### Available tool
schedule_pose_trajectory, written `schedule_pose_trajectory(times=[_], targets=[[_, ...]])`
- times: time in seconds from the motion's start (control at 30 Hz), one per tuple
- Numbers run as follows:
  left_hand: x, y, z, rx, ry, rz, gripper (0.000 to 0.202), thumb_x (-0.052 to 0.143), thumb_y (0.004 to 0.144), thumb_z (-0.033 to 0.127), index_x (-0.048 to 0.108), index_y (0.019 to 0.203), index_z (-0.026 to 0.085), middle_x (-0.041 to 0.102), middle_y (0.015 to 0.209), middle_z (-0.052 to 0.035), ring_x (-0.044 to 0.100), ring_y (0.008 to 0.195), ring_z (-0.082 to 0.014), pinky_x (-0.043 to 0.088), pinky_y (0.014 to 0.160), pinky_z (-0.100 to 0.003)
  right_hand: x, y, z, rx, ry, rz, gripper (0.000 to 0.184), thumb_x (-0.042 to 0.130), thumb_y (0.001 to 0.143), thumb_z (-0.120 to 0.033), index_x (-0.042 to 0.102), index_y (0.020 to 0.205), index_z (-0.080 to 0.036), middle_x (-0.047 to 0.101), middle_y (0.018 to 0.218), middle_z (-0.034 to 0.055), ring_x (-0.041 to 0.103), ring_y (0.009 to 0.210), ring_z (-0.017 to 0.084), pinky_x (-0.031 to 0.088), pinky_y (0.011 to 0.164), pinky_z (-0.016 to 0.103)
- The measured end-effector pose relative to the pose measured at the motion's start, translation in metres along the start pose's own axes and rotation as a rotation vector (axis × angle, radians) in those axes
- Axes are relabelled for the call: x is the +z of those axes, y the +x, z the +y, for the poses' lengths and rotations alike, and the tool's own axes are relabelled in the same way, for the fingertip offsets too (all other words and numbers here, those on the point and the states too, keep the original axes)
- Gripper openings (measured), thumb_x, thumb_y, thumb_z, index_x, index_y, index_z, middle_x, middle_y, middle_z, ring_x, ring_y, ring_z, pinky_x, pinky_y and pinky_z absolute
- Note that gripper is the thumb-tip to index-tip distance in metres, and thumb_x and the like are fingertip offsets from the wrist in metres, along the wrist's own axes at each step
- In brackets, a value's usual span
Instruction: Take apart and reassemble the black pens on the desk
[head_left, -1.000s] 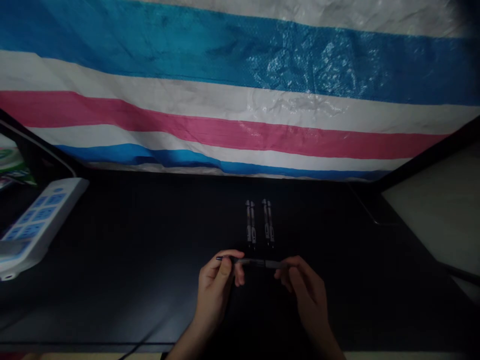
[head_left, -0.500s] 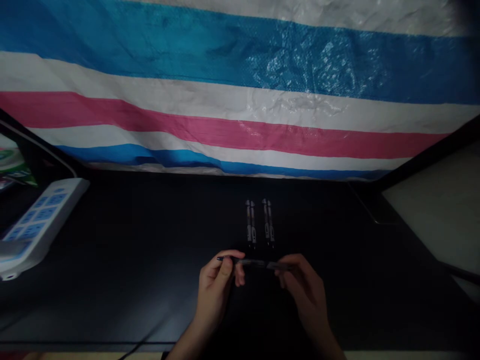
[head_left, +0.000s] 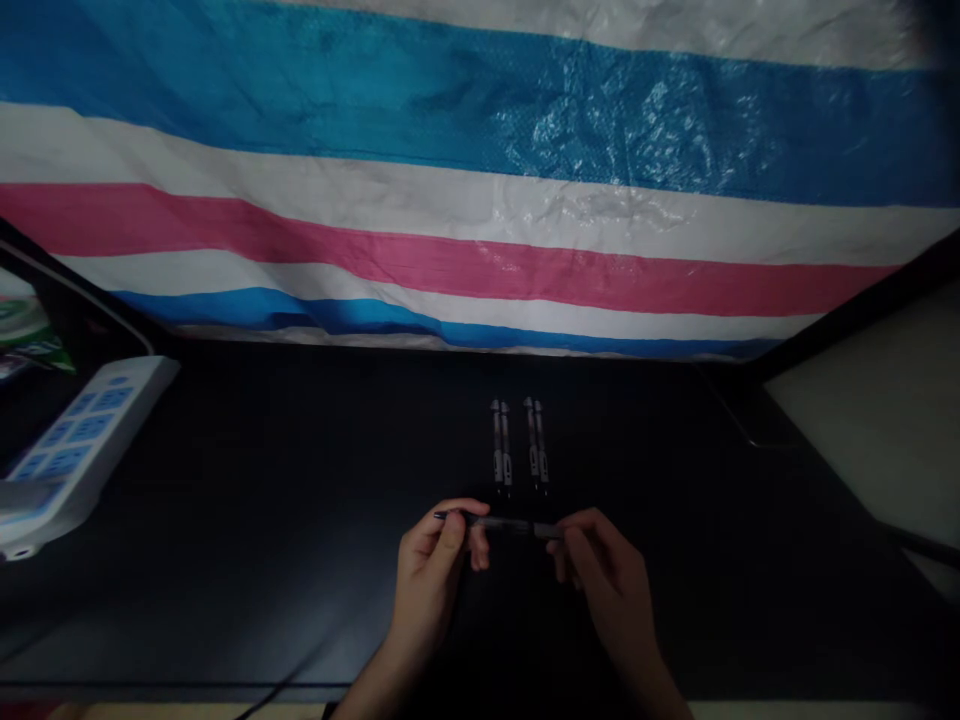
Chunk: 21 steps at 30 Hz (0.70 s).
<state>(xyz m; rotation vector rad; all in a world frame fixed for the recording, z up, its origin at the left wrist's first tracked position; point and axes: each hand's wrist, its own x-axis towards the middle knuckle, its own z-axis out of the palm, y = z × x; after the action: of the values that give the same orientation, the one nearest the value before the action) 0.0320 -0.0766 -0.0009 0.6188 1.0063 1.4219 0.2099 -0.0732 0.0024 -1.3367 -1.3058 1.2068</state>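
Observation:
A dark pen (head_left: 502, 524) is held level between my two hands above the black table. My left hand (head_left: 433, 560) pinches its left part between thumb and fingers, and a thin dark tip sticks out past the thumb. With thumb and fingertips closed, my right hand (head_left: 606, 565) grips the pen's right end, where a greyish section shows. Just beyond my hands lie two pairs of similar pens, a left pair (head_left: 502, 443) and a right pair (head_left: 535, 440), side by side and pointing away from me.
A white power strip (head_left: 82, 430) with blue sockets lies at the left, a plug in its near end. Behind the black table (head_left: 285, 460) hangs a striped plastic sheet (head_left: 480, 180). A thin cable (head_left: 289, 680) crosses the near edge. Green packaging (head_left: 34, 335) shows at far left.
My right fingers have shifted slightly left along the pen, and more of its greyish right section shows. My left hand stays in place.

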Motion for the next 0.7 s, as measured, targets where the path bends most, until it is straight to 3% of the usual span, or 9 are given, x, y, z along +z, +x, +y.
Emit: schedule_pose_trajectory(times=[0.23, 0.37, 0.5, 0.7], targets=[[-0.001, 0.001, -0.001, 0.028, 0.002, 0.109, 0.033, 0.066, 0.083, 0.047, 0.070, 0.086, 0.014, 0.055, 0.053, 0.0013, 0.048, 0.053, -0.0103, 0.038, 0.057, -0.022, -0.002, -0.001, 0.005, -0.030, 0.187, 0.004, 0.012, 0.061, 0.087, -0.030, 0.058, 0.090, -0.019, 0.056, 0.061, -0.0025, 0.054, 0.052, 0.012, 0.044, 0.050, 0.023], [-0.003, 0.001, -0.002, 0.044, -0.051, 0.164, 0.033, 0.067, 0.082, 0.047, 0.070, 0.085, 0.014, 0.054, 0.054, 0.0021, 0.046, 0.053, -0.0094, 0.037, 0.055, -0.021, -0.006, -0.002, 0.008, -0.085, 0.342, 0.181, 0.001, 0.060, 0.085, -0.021, 0.060, 0.085, -0.020, 0.054, 0.074, -0.0017, 0.050, 0.056, 0.008, 0.042, 0.051, 0.021], [-0.003, 0.001, -0.001, 0.049, -0.063, 0.182, 0.034, 0.068, 0.081, 0.047, 0.070, 0.085, 0.014, 0.053, 0.054, 0.0020, 0.045, 0.054, -0.0092, 0.037, 0.056, -0.020, -0.009, -0.002, 0.008, -0.088, 0.418, 0.321, 0.007, 0.057, 0.083, -0.016, 0.061, 0.083, -0.021, 0.054, 0.083, -0.0004, 0.051, 0.061, 0.008, 0.042, 0.054, 0.021], [-0.001, 0.002, 0.001, 0.036, -0.072, 0.158, 0.033, 0.067, 0.082, 0.046, 0.070, 0.085, 0.014, 0.054, 0.054, 0.0018, 0.046, 0.054, -0.0087, 0.037, 0.056, -0.020, -0.010, 0.000, 0.008, -0.084, 0.448, 0.307, 0.008, 0.057, 0.083, -0.015, 0.061, 0.082, -0.021, 0.053, 0.080, -0.0001, 0.050, 0.060, 0.009, 0.042, 0.052, 0.021]])
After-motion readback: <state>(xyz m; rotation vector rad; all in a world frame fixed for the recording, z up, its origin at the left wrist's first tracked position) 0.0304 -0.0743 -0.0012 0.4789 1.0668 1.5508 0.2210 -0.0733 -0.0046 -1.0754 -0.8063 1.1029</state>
